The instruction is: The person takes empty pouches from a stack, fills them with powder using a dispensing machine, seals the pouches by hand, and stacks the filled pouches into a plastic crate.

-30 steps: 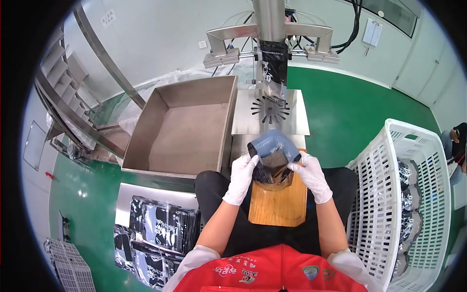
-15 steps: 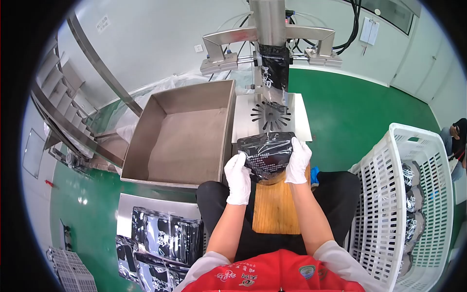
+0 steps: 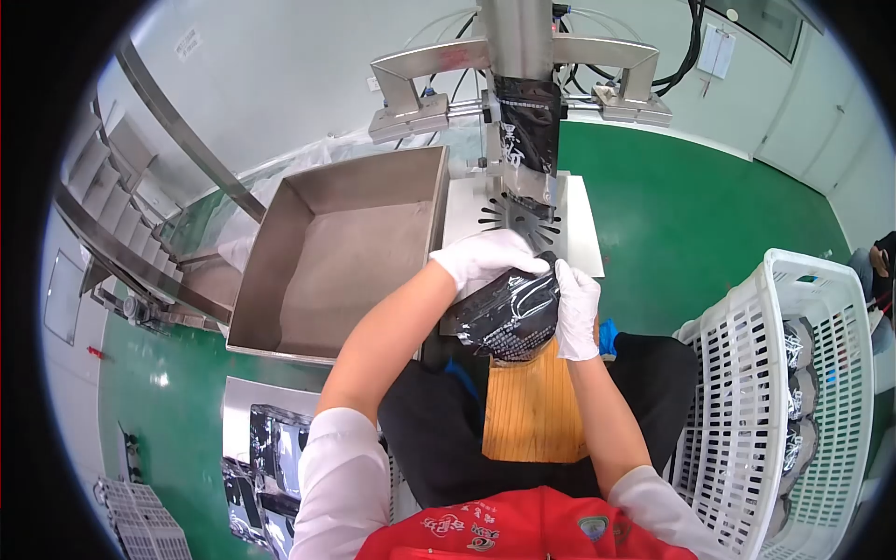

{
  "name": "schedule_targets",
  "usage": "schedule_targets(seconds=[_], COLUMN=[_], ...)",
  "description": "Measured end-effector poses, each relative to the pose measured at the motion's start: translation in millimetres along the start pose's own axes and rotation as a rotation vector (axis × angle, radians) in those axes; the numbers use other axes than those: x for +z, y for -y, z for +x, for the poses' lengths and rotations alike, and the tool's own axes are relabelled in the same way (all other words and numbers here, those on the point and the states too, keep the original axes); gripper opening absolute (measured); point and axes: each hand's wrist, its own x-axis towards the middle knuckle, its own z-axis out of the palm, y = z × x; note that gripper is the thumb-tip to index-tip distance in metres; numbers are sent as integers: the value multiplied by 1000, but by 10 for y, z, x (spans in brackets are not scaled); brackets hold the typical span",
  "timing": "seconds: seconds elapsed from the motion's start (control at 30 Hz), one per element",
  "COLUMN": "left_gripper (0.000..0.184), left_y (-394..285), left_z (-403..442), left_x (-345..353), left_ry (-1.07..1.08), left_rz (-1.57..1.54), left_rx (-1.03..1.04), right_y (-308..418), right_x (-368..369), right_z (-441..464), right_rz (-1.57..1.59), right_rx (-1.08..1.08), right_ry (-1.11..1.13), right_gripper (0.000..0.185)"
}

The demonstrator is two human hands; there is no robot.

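Observation:
A shiny black plastic pouch (image 3: 511, 313) with white print hangs tilted between my gloved hands, above a wooden board (image 3: 534, 411). My left hand (image 3: 490, 257) is closed on its top edge, near the right corner, with the forearm crossing in front of the steel tray. At that right corner my right hand (image 3: 577, 303) grips the pouch, close beside the left. Just beyond, another black pouch (image 3: 530, 131) hangs under the steel filling tube (image 3: 521, 42), its lower end over a slotted round plate (image 3: 523, 222).
A deep steel tray (image 3: 364, 280) stands at the left. Flat black pouches (image 3: 277, 448) lie in stacks on a low surface at lower left, partly behind my left arm. At right, a white plastic crate (image 3: 737, 392) holds several packed pouches (image 3: 800, 401). Another person (image 3: 879, 271) shows at the right edge.
My left hand has moved from the pouch's left side up and across to its top edge near my right hand. The pouch now tilts, its left side lower.

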Motion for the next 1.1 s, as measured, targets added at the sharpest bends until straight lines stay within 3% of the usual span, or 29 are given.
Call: schedule_targets(seconds=[0.03,0.13,0.27,0.33,0.4,0.43,0.57,0.63,0.8,0.9,0.97,1.0,1.1], left_gripper=[27,19,15,14,15,17,19,20,17,16,17,19,13], left_y=[-37,-132,-21,-81,-23,-300,-197,-158,-39,170,443,480,627], left_z=[135,195,247,150,89,-120,-506,-742,-1085,-1180,-1149,-1127,-1006], left_x=[1,126,95,188,182,295,300,311,324,387,473,526,691], left_ry=[-36,-132,-126,-113,-173,-227,-198,-219,-321,-394,-544,-510,-591], left_rz=[168,168,177,19,23,182,83,78,134,10,-437,-600,-809], left_rx=[-34,-44,-33,-82,-47,-193,-230,-120,-103,-78,153,216,302], right_y=[39,195,411,402,387,372,313,320,307,378,543,522,506], right_x=[20,48,13,-14,21,42,-4,-33,13,10,21,0,-91], right_z=[-20,-56,84,174,168,158,174,177,71,-37,-190,-206,-242], right_rz=[22,5,-33,21,80,74,74,117,44,30,12,8,55], right_rx=[17,52,188,172,168,134,64,70,-12,-60,-78,-82,-59], right_ry=[1,10,124,236,209,156,78,72,49,15,7,14,-32], right_gripper=[23,28,20,16,14,15,17,19,20,19,16,16,12])
